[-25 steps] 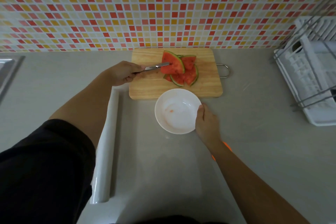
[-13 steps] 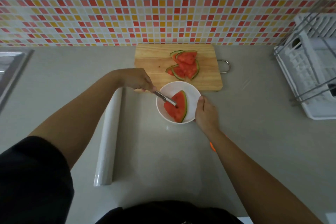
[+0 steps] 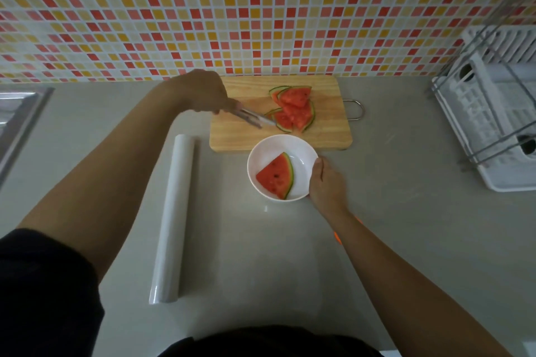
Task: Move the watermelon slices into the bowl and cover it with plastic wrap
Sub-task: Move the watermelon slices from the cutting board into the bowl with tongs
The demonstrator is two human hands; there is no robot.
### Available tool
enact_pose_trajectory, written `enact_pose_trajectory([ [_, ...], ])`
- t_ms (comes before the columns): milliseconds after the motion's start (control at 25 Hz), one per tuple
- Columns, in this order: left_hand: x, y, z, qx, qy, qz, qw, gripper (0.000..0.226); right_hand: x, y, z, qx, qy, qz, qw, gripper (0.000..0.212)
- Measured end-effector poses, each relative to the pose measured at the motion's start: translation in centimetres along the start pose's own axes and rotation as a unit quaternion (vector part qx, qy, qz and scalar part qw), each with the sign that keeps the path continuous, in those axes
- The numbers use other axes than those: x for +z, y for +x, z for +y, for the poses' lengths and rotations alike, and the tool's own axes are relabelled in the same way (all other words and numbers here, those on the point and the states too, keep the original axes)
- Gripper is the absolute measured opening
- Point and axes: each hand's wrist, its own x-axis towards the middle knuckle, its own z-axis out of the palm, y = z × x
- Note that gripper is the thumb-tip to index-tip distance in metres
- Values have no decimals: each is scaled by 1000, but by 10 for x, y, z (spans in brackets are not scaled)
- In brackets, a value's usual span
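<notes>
My left hand [image 3: 203, 93], fingers [image 3: 224, 105] curled round tongs [image 3: 255, 119] at slices [image 3: 294, 109] on the board [image 3: 240, 136], right hand [image 3: 326, 185] gripping the bowl [image 3: 269, 151] at 4 o'clock, one slice [image 3: 275, 175] inside

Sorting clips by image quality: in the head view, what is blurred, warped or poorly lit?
Head view: tongs and left hand motion-blurred, slice in the bowl sharp. Head view: wide lens bows the tile wall. Head view: dim light, darkest at the bottom, small glare spot on the counter.

Left hand [image 3: 203, 93] fingers clenched, right hand [image 3: 326, 182] cupped, arms extended
</notes>
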Motion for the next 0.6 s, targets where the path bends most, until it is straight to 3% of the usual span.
enact_pose_trajectory([
  [120,32,24,-10,-82,-260,45,961,33,0,-1,0,5,3,-6,1000,32],
  [240,63,53,-17,-131,-403,27,905,36,1,1,3,-6,-2,-7,1000,30],
  [360,78,76,-12,-132,-457,11,879,31,2,1,4,-5,-6,-8,1000,27],
  [600,88,102,5,-128,-474,0,871,26,5,1,7,-6,-4,10,1000,27],
])
